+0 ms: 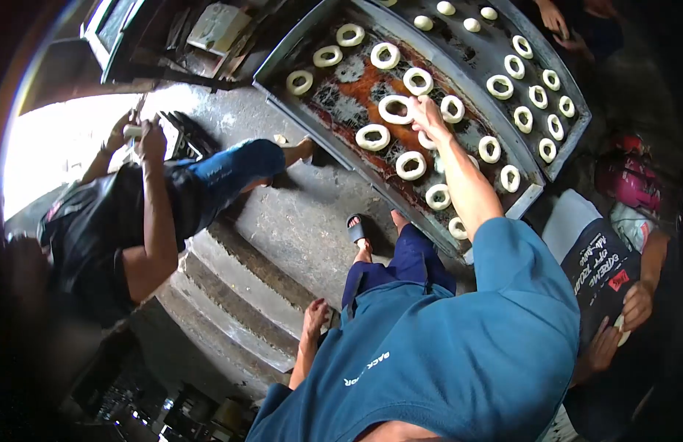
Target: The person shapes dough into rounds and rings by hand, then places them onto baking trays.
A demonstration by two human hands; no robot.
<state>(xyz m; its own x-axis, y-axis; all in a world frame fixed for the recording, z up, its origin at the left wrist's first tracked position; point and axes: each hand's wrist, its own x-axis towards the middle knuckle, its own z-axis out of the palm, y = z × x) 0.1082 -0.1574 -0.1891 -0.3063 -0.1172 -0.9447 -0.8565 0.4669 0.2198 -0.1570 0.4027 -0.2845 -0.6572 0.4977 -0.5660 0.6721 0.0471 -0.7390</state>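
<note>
My right hand (427,118) reaches over a dark metal tray (341,158), its fingers closed on the edge of a pale dough ring (386,108). Other dough rings lie around it, such as one (418,82) just above the hand and one (372,138) to its lower left. My left hand (315,318) hangs low beside my body, near the grey stepped slabs. It holds nothing visible, and its fingers look loosely bent and apart.
A second tray (569,158) with rings and round dough balls (472,25) adjoins the first. At left, a person in dark clothes (98,236) holds a dough piece. Another person's hands (636,306) hold dough at right. Stepped slabs (238,295) lie lower left.
</note>
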